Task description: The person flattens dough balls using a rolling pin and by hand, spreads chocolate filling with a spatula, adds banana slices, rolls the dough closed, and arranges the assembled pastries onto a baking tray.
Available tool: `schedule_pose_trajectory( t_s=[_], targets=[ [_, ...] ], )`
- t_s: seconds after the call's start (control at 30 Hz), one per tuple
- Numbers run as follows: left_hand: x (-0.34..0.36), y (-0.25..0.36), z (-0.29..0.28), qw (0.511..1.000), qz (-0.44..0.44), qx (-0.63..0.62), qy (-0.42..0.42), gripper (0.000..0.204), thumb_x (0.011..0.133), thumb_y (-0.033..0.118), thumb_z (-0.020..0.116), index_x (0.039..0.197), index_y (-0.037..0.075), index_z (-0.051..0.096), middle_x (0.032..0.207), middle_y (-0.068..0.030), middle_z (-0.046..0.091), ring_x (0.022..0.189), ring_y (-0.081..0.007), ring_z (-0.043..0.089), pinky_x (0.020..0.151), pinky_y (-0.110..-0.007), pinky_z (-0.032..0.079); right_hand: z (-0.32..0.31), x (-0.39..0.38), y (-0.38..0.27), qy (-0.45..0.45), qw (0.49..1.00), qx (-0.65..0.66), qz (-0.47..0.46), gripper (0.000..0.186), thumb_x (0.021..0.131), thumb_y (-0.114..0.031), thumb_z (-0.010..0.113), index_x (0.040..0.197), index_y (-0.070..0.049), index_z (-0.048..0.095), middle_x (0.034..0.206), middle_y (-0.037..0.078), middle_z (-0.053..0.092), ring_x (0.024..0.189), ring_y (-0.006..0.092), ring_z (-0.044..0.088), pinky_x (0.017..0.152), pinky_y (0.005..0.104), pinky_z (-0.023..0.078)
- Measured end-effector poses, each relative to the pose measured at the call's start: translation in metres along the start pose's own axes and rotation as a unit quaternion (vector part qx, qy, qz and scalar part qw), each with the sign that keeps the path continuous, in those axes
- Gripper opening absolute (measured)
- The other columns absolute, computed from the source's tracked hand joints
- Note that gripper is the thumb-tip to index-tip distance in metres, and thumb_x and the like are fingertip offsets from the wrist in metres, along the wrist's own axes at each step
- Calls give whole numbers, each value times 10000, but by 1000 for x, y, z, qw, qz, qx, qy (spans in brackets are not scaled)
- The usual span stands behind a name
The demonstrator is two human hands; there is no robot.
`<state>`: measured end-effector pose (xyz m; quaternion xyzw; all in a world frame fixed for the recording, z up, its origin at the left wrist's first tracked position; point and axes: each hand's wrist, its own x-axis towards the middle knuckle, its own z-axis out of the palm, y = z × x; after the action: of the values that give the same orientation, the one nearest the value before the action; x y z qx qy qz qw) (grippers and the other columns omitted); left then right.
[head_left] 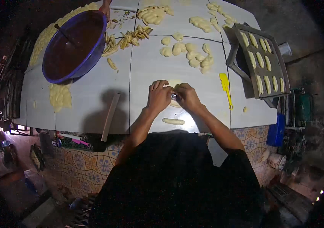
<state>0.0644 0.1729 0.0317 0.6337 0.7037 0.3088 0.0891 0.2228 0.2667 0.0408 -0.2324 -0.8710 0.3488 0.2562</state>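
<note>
At the middle of the table's near part, my left hand (160,96) and my right hand (188,98) come together, fingers bent and pinched over a flattened piece of dough (175,103). Pale dough shows on the far and near sides of the fingers. A small shiny patch (173,97) lies between the fingertips; what it is I cannot make out. Closer to my body rests a rolled dough stick (173,121). Beyond the hands, several dough lumps (179,48) are scattered on the white tabletop (152,64).
A purple-rimmed basin (49,74) of brown mixture stands far left, with a person's hand (105,9) at its rim. Cut banana-like pieces (131,37) lie beside it. To the right are a yellow spatula (225,86) and a raised metal tray (285,76) of dough sticks. A wooden strip (110,117) overhangs the front edge.
</note>
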Motion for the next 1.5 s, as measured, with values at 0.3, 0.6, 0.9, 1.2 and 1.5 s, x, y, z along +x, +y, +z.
schedule_pose_trajectory(
  t_s=[0.3, 0.6, 0.9, 1.2, 1.5],
  targets=[
    [-38, 12, -13, 999, 27, -19, 18, 318, 759, 116, 764, 1076, 100, 740, 1226, -155, 554, 1222, -368, 461, 1061, -486, 381, -4, -41, -25, 8, 999, 22, 33, 312, 775, 1, 712, 1085, -32, 722, 1081, 167, 681, 978, 352, 632, 835, 437, 541],
    [-13, 8, 5, 993, -18, -29, 109, 141, 775, 38, 677, 907, 73, 711, 1046, -112, 587, 1077, -317, 507, 954, -473, 374, 11, -16, -17, 92, 987, 78, 108, 193, 808, 21, 616, 985, 13, 691, 947, 207, 648, 898, 414, 611, 803, 465, 512],
    [-8, 12, -7, 995, 78, 55, 17, 463, 798, 59, 649, 1261, 53, 643, 1172, -125, 593, 1179, -314, 488, 1009, -472, 361, 11, -29, 3, 48, 998, -29, 13, 302, 818, 35, 623, 1119, 13, 641, 1153, 233, 581, 1085, 407, 543, 918, 448, 487],
    [-29, 12, 13, 993, 12, 117, 7, 550, 913, 225, 618, 1387, -35, 511, 1444, -284, 421, 1365, -429, 366, 1069, -607, 297, 9, -35, -3, 86, 988, -118, 52, 400, 975, -267, 532, 1228, 33, 607, 1331, 319, 532, 1226, 479, 522, 1002, 512, 453],
    [98, -29, 44, 982, -153, 105, 45, 684, 1052, 365, 308, 1550, -79, 160, 1635, -259, 144, 1534, -391, 71, 1188, -628, 31, 40, 72, 41, 170, 943, -206, 200, 605, 1057, -393, 325, 1515, 2, 344, 1585, 308, 234, 1495, 462, 166, 1172, 592, 176]
  ],
)
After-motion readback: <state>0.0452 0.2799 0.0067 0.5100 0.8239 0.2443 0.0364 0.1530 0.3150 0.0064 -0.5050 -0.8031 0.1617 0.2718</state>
